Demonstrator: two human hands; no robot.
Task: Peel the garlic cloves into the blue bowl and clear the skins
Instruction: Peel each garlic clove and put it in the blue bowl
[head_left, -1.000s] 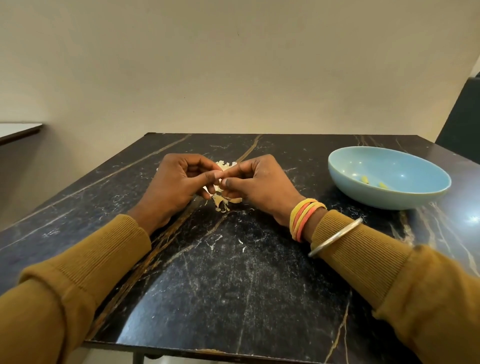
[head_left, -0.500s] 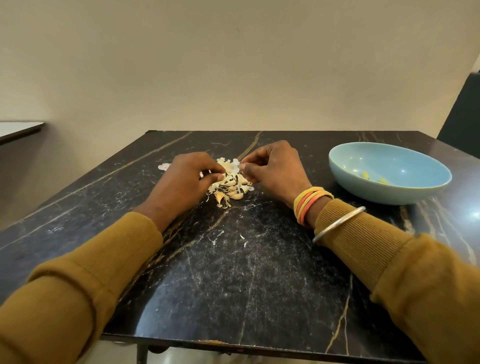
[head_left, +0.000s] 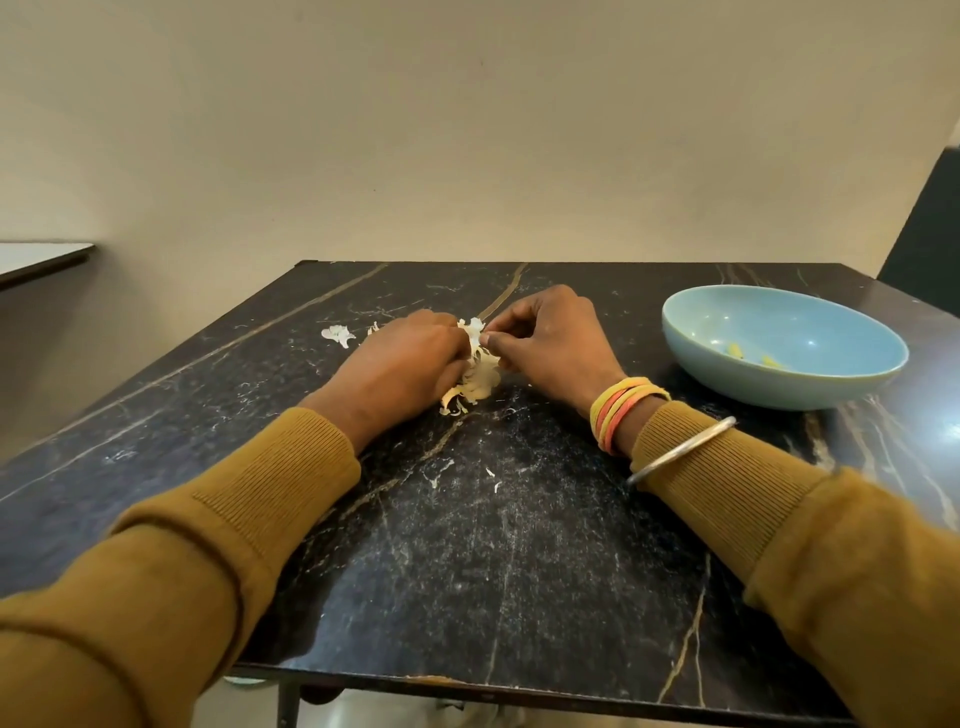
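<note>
Two hands, centre of frame, set either side of one heap of garlic skins (head_left: 480, 371) on the black marble table (head_left: 467, 571). Left hand (head_left: 410, 358): fingers curled against the heap's left flank, tips hidden, so whether it truly grips cannot be told. Right hand (head_left: 550, 343): thumb and forefinger pinching the heap's upper flakes. Blue bowl (head_left: 779, 389): right of frame, well apart from the heap, holding a few peeled cloves (head_left: 735, 351). One stray skin (head_left: 337, 333): upper left of the heap, outside both hands. Small flecks (head_left: 491, 473): below the heap, lower centre. Hazards, as judged: the skins look light and brittle, so a loose squeeze may shed flakes on lifting; the stray piece and flecks may be missed; a path rightward over the bowl risks dropping skin among the cloves.
</note>
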